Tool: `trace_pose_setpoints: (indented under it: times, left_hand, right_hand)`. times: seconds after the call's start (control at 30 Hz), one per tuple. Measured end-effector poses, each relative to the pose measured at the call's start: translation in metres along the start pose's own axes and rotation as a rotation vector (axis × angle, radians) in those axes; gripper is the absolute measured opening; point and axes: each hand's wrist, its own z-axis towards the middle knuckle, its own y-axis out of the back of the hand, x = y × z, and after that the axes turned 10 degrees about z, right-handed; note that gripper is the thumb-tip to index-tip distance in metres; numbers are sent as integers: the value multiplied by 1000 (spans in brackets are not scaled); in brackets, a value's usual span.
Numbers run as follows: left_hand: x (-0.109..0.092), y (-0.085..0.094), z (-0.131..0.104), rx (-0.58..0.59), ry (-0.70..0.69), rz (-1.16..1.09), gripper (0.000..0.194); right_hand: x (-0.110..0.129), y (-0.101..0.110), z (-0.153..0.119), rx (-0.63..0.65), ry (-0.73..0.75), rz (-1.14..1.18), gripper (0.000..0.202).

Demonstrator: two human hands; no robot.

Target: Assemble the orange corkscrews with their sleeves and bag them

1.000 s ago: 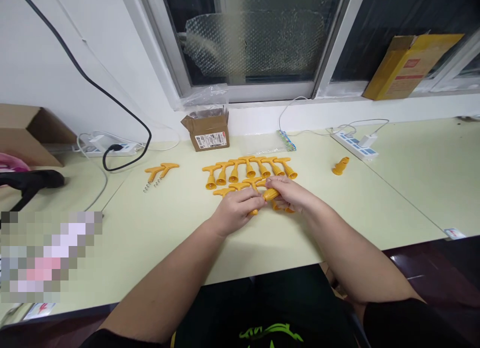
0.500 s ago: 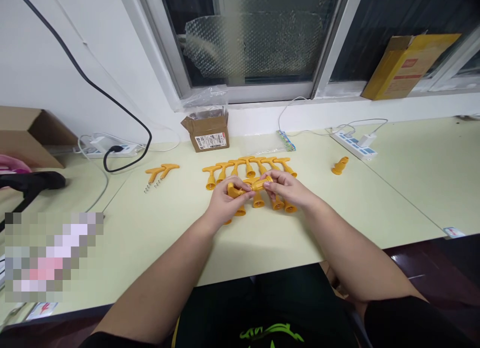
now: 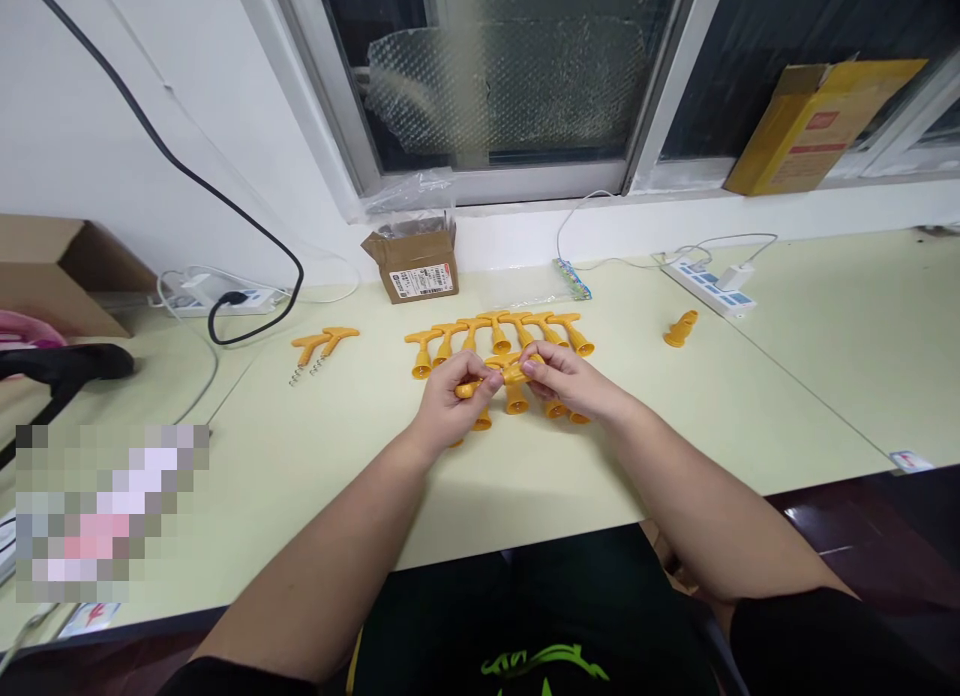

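Observation:
Between my two hands is a yellow corkscrew (image 3: 516, 373), held above the table. My left hand (image 3: 454, 391) is closed on its T-shaped handle end. My right hand (image 3: 564, 378) pinches the sleeve end. Behind them stands a row of several yellow corkscrews (image 3: 500, 334) with flared bases. A second row, with a corkscrew (image 3: 516, 400) in its middle, is partly hidden by my hands. To the left lie two yellow handles (image 3: 327, 344) with bare metal spirals. A lone yellow sleeve (image 3: 681, 329) lies on the right.
On the pale table (image 3: 510, 506), a small open cardboard box (image 3: 421, 266) and a clear plastic bag (image 3: 517, 287) sit near the wall. Power strips (image 3: 709, 286) with cables are at both sides. A larger box (image 3: 37, 276) and a black object (image 3: 67, 366) are at the left.
The handle in my left hand has turned, so less of it shows. My right fingers have shifted slightly over the sleeve end. The objects on the table keep their places.

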Motion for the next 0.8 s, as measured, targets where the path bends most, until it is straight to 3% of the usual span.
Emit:
trace_pose_setpoints:
  times: [0.2,0.37,0.47,0.57,0.7,0.8]
  left_hand:
    - [-11,-6,3,67,505,-479,43]
    - [-27,5,13,95,941,-793,46]
    - [-29,12,16,189,1072,-810,38]
    - [-27,13,13,147,931,-596,36]
    - [-27,8,5,97,539,-208,37]
    - [-27,6,3,98,420,-89,35]
  right_hand:
    - [-1,4,-3,-88,345,-518,26]
    - [-4,6,0,-28,639,-765,21]
    - [-2,5,3,23,741,-844,17]
    - [-1,5,3,3,663,-819,20]
    - [-2,5,0,-54,268,-539,33]
    - [-4,3,-2,-15,39,-344,41]
